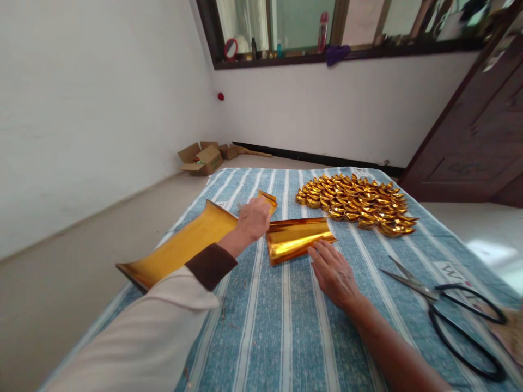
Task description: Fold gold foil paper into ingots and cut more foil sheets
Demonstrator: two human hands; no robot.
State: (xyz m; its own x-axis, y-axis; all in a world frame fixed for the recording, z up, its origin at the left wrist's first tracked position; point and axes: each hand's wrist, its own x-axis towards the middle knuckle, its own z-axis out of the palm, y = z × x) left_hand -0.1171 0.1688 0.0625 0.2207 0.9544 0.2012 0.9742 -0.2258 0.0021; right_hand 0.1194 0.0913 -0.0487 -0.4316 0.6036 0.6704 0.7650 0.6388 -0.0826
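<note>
Reaching across a blue-and-white striped cloth-covered table (261,337), left hand (254,219) closing around a small folded piece of shiny gold foil paper (268,199) — fingers curled on it, lifting it just above the cloth. Lying flat and unclenched, right hand (333,272) pressing fingertips against the near edge of a curled sheet of gold foil (297,238) at the table's middle. Curving beside the left forearm, a long strip of matte gold paper (180,247). Spreading behind, a heap of folded gold paper ingots (357,202) — well apart from large black-handled scissors (445,302) lying at right.
</note>
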